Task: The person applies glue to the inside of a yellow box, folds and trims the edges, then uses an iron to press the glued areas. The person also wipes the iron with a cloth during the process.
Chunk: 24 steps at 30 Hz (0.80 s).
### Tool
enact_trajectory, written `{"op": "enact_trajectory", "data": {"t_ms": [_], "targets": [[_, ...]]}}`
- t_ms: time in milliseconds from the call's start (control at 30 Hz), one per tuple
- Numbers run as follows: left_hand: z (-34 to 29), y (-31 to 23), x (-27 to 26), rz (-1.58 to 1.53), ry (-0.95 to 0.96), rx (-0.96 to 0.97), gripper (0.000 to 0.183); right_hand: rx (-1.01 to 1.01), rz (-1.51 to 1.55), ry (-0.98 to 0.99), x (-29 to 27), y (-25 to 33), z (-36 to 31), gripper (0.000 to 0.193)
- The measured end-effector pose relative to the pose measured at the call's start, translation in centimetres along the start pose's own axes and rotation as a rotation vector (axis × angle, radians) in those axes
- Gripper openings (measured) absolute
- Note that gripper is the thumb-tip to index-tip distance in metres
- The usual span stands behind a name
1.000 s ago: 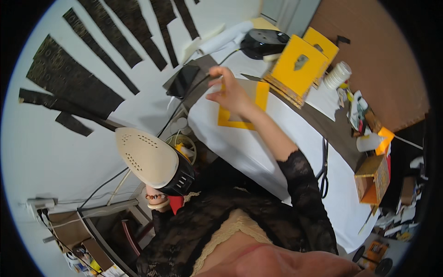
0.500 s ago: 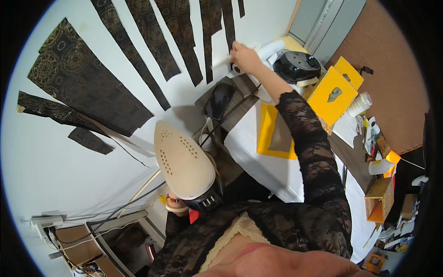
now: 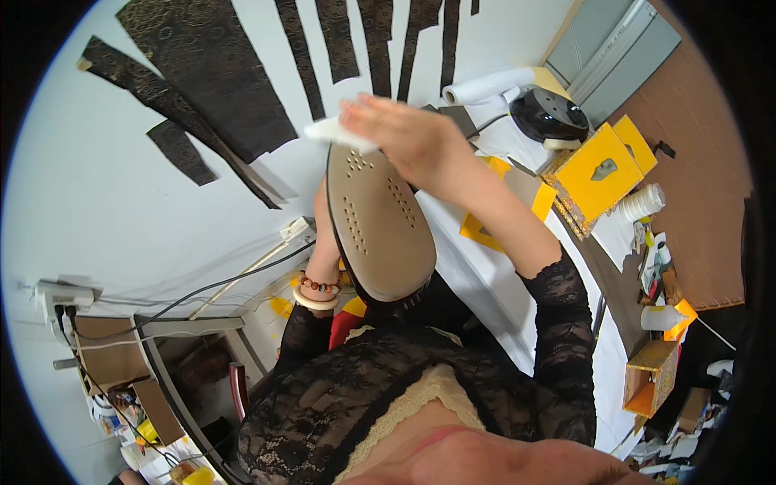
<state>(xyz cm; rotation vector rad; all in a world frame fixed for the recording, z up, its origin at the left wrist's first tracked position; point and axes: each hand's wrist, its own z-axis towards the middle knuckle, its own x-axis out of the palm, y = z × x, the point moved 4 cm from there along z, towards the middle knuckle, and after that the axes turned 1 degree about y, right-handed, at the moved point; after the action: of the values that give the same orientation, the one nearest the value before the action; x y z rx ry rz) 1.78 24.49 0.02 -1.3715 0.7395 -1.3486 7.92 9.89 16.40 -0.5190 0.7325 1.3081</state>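
My left hand (image 3: 322, 222) is mostly hidden behind a clothes iron (image 3: 388, 242), holding it with its beige, perforated soleplate turned up toward me. A beaded bracelet and a pale bangle are on that wrist. Just above the iron's tip, my right hand (image 3: 416, 149) grips a folded white piece (image 3: 327, 131), a cloth or paper wipe; motion blurs the fingers a little. Whether the wipe touches the soleplate I cannot tell.
Dark patterned fabric pieces (image 3: 202, 73) hang on the white wall. On the white-covered table (image 3: 501, 299) stand a black appliance (image 3: 550, 113), yellow boards (image 3: 602, 174), a white roll (image 3: 493, 85) and an open box (image 3: 651, 376). A cord runs to a wall socket (image 3: 69, 299).
My right hand has come back from the wall side of the table to the iron's tip, with the white wipe in it. The iron has shifted right and turned more upright.
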Motion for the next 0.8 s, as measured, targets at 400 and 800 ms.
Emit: {"op": "enact_trajectory", "data": {"t_ms": [400,800], "targets": [[0.2,-0.9,-5.4,-0.046,-0.162,0.042,0.038,0.092,0.248,0.215,0.6,0.8,-3.0,0.046],[2.0,-1.1,-6.6,-0.003,-0.176,0.098,0.032,-0.143,0.414,0.250,5.7,6.1,0.2,0.056]]}}
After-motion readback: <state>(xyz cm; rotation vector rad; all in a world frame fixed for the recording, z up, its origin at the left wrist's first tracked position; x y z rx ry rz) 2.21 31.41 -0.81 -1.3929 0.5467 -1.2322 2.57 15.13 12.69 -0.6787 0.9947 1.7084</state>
